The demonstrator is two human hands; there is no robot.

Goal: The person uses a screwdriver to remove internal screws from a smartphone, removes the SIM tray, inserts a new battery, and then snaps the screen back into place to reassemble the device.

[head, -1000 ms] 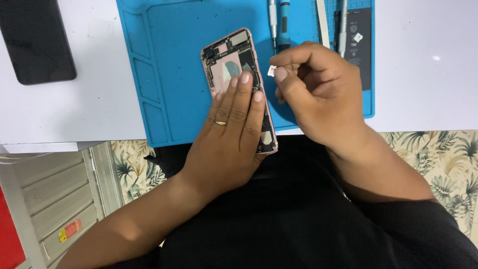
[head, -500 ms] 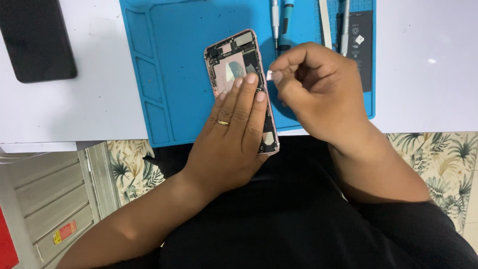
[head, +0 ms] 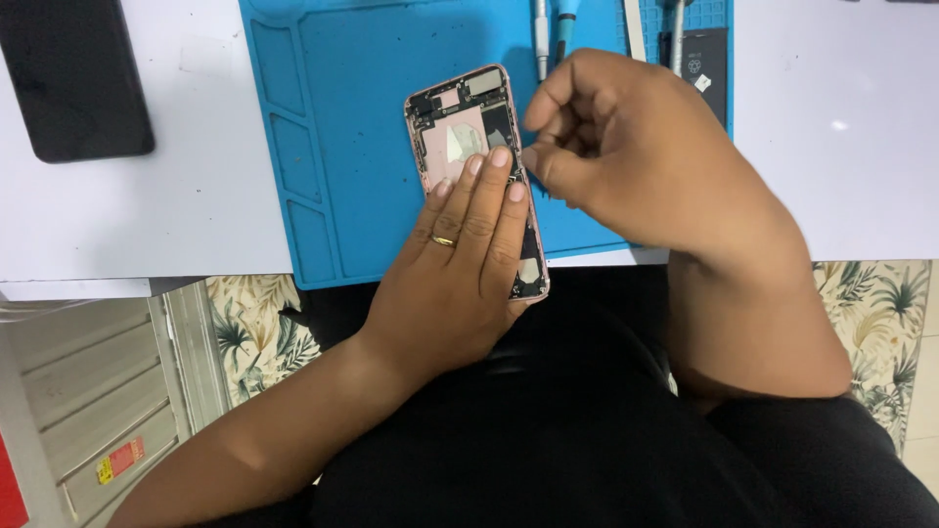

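The left hand (head: 460, 264) lies flat on the open phone (head: 476, 147), holding it down. The right hand (head: 626, 156), just beside the phone, is curled; what it holds I cannot tell. The phone looks light, thin and easy to break, so hold its edges.

opened pink phone (head: 476, 137) (back shell), flat on mat (head: 372, 147)

A single head-worn camera looks steeply down from above the person's chest, close over the work. The blue mat (head: 372, 147) on the white table (head: 147, 215) fills the upper frame, lap and forearms the lower, patterned floor (head: 880, 293) at both sides. No second view shares the scene.
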